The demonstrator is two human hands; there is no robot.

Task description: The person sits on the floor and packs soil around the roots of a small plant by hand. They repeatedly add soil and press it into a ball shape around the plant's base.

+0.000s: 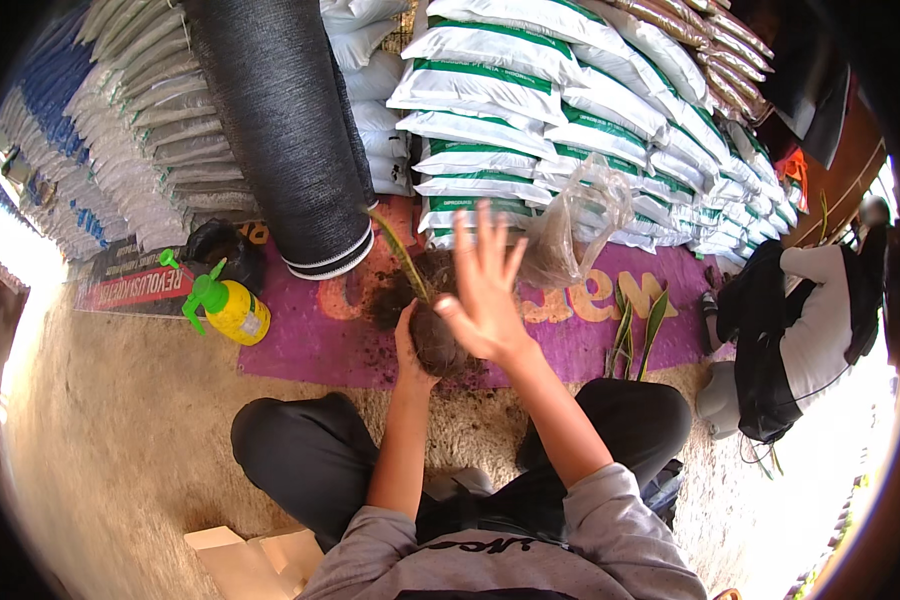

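Note:
My left hand (411, 352) cups a round brown root ball (436, 345) from its left side, low over a purple banner. A long narrow green leaf (399, 251) with yellowish edges, like a snake plant's, rises from the ball and tilts up to the left. My right hand (487, 300) is raised just right of the ball, fingers spread and blurred; nothing is in it. Whether its thumb touches the ball, I cannot tell. Dark loose soil (387, 304) is heaped behind the ball, and crumbs lie around it.
A yellow spray bottle (241, 313) with a green head and a black plastic bag (226, 251) stand left. A black mesh roll (285, 135) leans against stacked sacks (487, 90). A clear plastic bag (577, 225), several snake plant leaves (634, 337) and a crouching person (802, 330) are rightward.

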